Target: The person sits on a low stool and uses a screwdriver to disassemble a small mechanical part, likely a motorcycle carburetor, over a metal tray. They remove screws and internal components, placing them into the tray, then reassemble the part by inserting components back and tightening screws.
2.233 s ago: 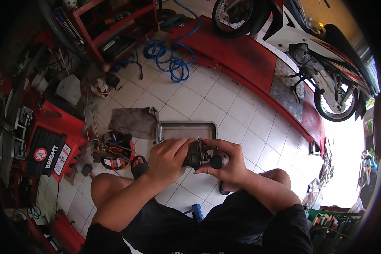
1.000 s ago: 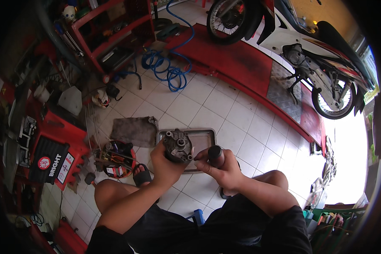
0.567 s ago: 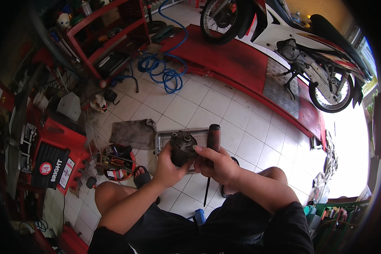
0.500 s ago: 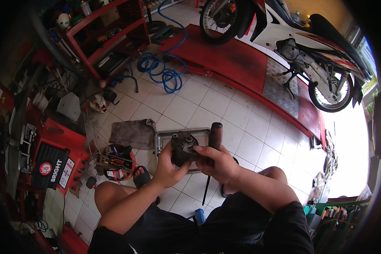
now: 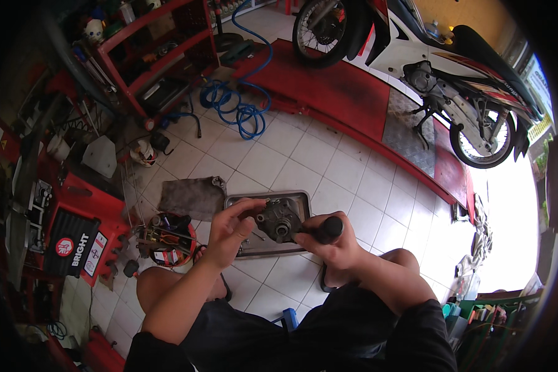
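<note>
A round, dark grey metal engine part (image 5: 280, 221), with a shaft end sticking up from its face, is held above a metal tray (image 5: 306, 198). My right hand (image 5: 338, 245) is closed round the dark handle of a screwdriver (image 5: 331, 228), its butt pointing up at me and its shaft hidden. The right thumb also presses on the part's near right edge. My left hand (image 5: 229, 232) is at the part's left side, thumb and fingers apart, with the fingertips at its upper edge; I cannot tell whether they touch. Small metal pieces (image 5: 257, 235) lie in the tray.
A dark cloth (image 5: 193, 197) lies left of the tray, with a red tool bowl (image 5: 186, 232) nearer me. Farther left stand a red tool cabinet (image 5: 84, 214) and a red shelf (image 5: 155, 59). A blue hose (image 5: 248, 115) coils before the red lift (image 5: 328, 87) bearing a motorcycle (image 5: 421, 77).
My left hand has loosened from the engine part and opened at its left. The part has turned face up. The screwdriver has tipped, its handle end now towards me.
</note>
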The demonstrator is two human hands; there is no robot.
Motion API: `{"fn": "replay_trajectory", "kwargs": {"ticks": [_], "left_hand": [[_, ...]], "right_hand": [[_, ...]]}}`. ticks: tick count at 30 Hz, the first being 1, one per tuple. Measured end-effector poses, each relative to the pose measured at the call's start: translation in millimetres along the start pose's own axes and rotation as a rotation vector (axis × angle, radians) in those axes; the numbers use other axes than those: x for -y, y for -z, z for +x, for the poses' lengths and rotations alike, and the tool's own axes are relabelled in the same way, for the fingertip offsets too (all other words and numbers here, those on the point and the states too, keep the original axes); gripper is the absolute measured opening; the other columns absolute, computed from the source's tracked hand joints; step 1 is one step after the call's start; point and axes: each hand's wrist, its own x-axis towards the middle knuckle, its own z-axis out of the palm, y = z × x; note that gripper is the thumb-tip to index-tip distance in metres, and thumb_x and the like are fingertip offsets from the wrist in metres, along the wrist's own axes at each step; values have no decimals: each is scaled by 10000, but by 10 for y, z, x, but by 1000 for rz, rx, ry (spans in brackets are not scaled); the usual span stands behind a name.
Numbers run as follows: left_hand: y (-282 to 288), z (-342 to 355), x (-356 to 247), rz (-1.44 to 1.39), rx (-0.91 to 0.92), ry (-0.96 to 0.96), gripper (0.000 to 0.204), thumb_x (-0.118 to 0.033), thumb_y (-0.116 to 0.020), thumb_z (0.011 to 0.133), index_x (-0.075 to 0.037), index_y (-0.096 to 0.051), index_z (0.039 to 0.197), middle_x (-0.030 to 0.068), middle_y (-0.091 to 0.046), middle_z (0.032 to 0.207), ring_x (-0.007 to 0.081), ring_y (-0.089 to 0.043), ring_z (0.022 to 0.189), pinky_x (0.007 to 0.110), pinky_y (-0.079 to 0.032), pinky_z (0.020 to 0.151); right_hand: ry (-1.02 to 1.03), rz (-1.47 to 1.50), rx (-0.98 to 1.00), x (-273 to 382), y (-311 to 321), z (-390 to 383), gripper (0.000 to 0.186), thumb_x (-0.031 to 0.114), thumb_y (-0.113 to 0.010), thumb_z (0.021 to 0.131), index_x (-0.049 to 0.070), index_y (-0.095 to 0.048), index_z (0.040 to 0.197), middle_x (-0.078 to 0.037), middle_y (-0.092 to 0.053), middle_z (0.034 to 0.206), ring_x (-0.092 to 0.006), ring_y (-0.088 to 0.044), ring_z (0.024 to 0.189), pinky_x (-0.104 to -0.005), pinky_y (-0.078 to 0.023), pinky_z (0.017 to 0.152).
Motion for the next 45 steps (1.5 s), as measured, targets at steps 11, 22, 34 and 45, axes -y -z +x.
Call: {"fn": "replay_trajectory", "kwargs": {"ticks": [11,22,34,45], "left_hand": [[-68,-193,-162,44,-42,97,231,64,-716,868,123,-690,1090,94,-652,994,131,-644,908,238,-528,794],[58,-224,-160,252,61,-45,376,131,-735,748,26,-740,1110,76,-658,962,132,-620,872,253,-502,721],[-32,-224,-357,390,192,-271,466,194,-714,641,-2,-766,1060,91,-662,941,216,-666,890,295,-538,763],[-154,-260,-414,521,81,-147,339,98,-745,742,14,-748,1071,87,-655,940,174,-624,829,287,-513,726]], "right_hand": [[5,-89,123,-27,-18,-57,184,131,-735,809,-41,-671,800,-114,-576,601,-215,-549,511,-332,-419,501],[549,-388,115,-33,-87,-24,184,27,-794,713,-12,-639,805,-99,-571,630,-239,-582,487,-352,-442,443],[866,-731,85,-57,-42,-133,292,147,-829,705,0,-651,884,-58,-543,709,-201,-576,517,-320,-475,478],[511,-260,116,-218,-147,-156,211,11,-804,721,-10,-616,816,-142,-612,679,-268,-605,524,-361,-468,476]]}}
